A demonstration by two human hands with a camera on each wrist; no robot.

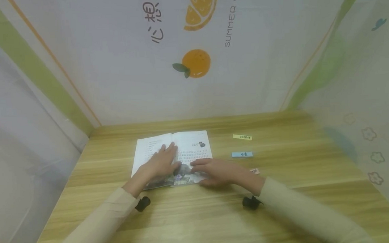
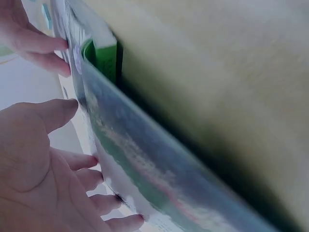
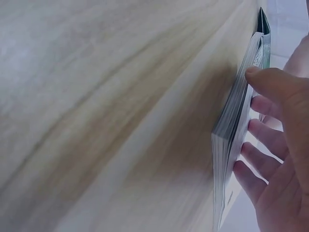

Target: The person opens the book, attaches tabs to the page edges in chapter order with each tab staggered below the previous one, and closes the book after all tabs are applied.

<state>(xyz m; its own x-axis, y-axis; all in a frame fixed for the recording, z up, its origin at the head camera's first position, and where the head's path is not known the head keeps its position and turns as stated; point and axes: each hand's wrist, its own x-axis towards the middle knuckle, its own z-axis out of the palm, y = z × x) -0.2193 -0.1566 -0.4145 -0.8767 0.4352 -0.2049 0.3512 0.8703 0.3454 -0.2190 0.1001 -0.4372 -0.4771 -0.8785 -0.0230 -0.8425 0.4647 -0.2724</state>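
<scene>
An open book (image 1: 190,138) lies on the wooden table, with printed text and a grey-toned picture across the lower pages. My left hand (image 1: 160,163) rests on it near the spine, fingers spread and straight. On the lower part of the right-hand page lies my right hand (image 1: 217,171), its fingers extended towards the spine. In the left wrist view, the left hand's fingertips (image 2: 128,223) touch the page. From the right wrist view, the thumb (image 3: 263,79) is at the edge of the page stack, and the other fingertips touch the page surface.
To the right of the book are a yellow paper slip (image 1: 242,137), a blue slip (image 1: 242,154) and a pinkish slip (image 1: 254,171) partly hidden by the right wrist, all with handwriting. Behind the table hangs a white curtain (image 1: 131,84) with orange-fruit prints.
</scene>
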